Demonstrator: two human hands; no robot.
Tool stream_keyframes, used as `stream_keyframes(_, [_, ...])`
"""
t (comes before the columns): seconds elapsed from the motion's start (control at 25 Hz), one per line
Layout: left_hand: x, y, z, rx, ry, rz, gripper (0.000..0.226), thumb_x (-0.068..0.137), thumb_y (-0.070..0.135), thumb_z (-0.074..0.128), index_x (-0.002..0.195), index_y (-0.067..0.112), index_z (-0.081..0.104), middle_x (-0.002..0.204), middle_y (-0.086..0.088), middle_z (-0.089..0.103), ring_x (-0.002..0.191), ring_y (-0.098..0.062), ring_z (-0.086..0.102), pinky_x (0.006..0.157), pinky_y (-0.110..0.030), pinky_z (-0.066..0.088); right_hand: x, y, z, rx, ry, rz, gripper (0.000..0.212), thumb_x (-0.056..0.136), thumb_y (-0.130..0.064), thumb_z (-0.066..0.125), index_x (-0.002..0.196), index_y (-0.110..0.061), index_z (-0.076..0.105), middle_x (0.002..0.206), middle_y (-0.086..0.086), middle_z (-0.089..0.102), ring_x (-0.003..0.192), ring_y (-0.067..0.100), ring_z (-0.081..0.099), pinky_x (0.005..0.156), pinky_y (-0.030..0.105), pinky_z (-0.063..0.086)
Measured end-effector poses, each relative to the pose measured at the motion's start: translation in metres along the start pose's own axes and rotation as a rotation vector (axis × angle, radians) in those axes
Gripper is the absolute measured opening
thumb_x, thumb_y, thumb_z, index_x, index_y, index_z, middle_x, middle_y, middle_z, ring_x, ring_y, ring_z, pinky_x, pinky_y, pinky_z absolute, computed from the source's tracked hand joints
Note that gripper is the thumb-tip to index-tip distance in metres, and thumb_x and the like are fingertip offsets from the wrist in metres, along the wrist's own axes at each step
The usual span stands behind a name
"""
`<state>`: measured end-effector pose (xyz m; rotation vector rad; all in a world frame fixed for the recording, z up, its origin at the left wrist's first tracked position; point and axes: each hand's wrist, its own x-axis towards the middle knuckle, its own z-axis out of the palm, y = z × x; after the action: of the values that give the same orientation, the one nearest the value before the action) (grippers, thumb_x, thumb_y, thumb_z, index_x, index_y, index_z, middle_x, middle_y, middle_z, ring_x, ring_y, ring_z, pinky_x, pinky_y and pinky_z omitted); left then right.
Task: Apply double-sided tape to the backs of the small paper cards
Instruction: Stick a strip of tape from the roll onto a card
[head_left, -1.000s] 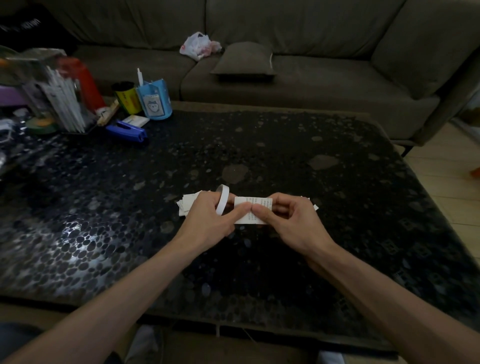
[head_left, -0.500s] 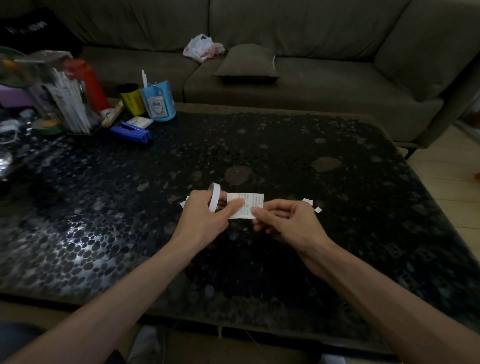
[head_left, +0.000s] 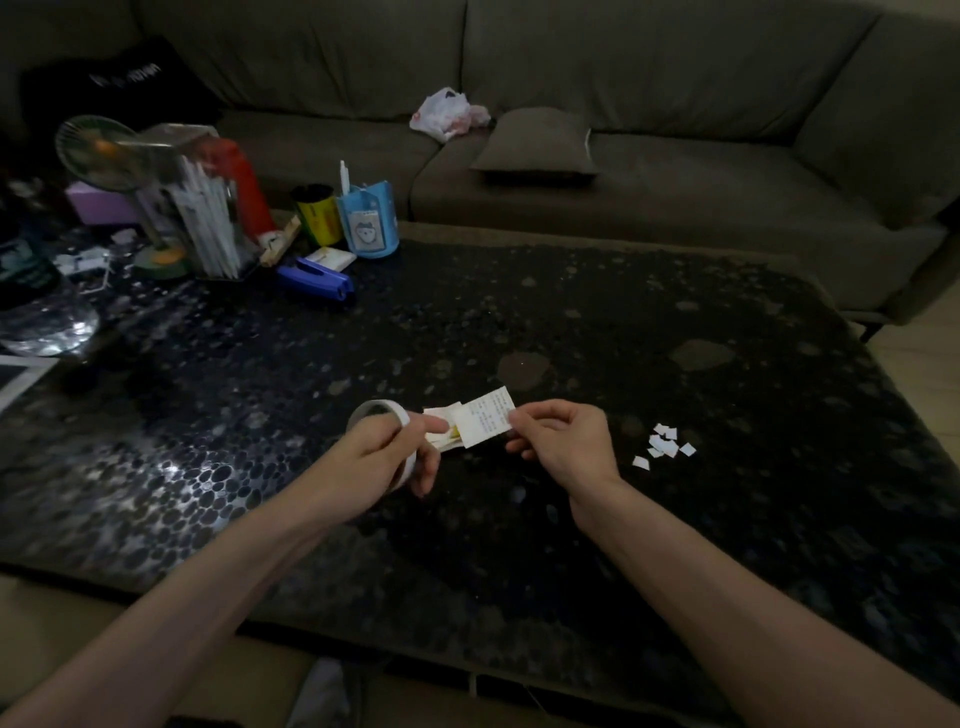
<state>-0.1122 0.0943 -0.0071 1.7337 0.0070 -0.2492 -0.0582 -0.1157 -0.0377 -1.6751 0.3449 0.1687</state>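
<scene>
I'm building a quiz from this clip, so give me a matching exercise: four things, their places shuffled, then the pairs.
Things: 1 tape roll; 2 card; 3 scraps; 4 stapler.
Places: A on the table, right of the right hand; B in the left hand; C near the blue cup; D in the right hand.
Pairs: 1-B; 2-D; 3-A; 4-C.

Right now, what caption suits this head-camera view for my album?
Left hand grips a double-sided tape roll; right hand pinches a printed paper card over the pebble-patterned table.
</scene>
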Motion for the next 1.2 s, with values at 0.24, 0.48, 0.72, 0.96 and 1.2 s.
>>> stream_keyframes(0.24, [-0.012,-0.007,-0.021,0.022,0.012,-0.005,0.045,0.112,0.030,0.035,0.100,0.009,0.073,0.055,0.005,0.046,0.049,-0.008,0.042,0.050,-0.020,0.039,-0.003,-0.004,0.043,-0.091,0.048,0.006,0.008,0.089,-0.027,0.082,0.094,-0.026,0.075,0.077,-0.006,0.078,0.068,0.004,0.074,0.063,0.021,0.058])
stream_keyframes(0.48, [-0.014,0.002,-0.017,0.054,0.069,0.019,0.062,0.108,0.042,0.044,0.053,0.021,0.062,0.045,0.006,0.035,0.041,-0.007,0.028,0.042,-0.018,0.024,-0.020,-0.015,0.034,-0.243,0.024,-0.137,0.011,0.096,-0.035,0.074,0.101,-0.038,0.065,0.093,-0.010,0.073,0.082,0.007,0.073,0.071,0.023,0.059])
stream_keyframes(0.72, [-0.007,0.009,0.009,0.406,-0.117,0.210,0.057,0.106,0.055,0.039,0.064,0.025,0.062,0.054,0.012,0.050,0.051,-0.003,0.044,0.054,-0.023,0.038,-0.041,-0.032,0.008,-0.170,-0.345,-0.069,0.040,0.091,-0.062,0.068,0.087,-0.025,0.082,0.083,-0.002,0.079,0.067,0.006,0.069,0.058,0.022,0.052])
stream_keyframes(0.96, [0.004,0.007,0.049,0.915,-0.256,0.278,0.036,0.102,0.057,0.046,0.086,0.031,0.066,0.083,0.015,0.063,0.078,-0.002,0.058,0.071,-0.027,0.046,-0.041,-0.029,-0.041,-0.173,-0.396,0.081,0.020,0.090,-0.038,0.079,0.090,-0.018,0.082,0.083,0.003,0.080,0.067,0.007,0.071,0.053,0.019,0.050])
stream_keyframes(1.2, [0.021,0.018,0.079,1.081,-0.102,0.695,0.024,0.102,0.028,0.063,0.122,0.020,0.074,0.112,0.002,0.074,0.109,-0.015,0.066,0.109,-0.033,0.043,-0.030,-0.024,-0.081,-0.083,-0.120,0.162,0.012,0.091,-0.031,0.079,0.086,-0.020,0.084,0.079,-0.006,0.080,0.060,0.002,0.072,0.051,0.016,0.053])
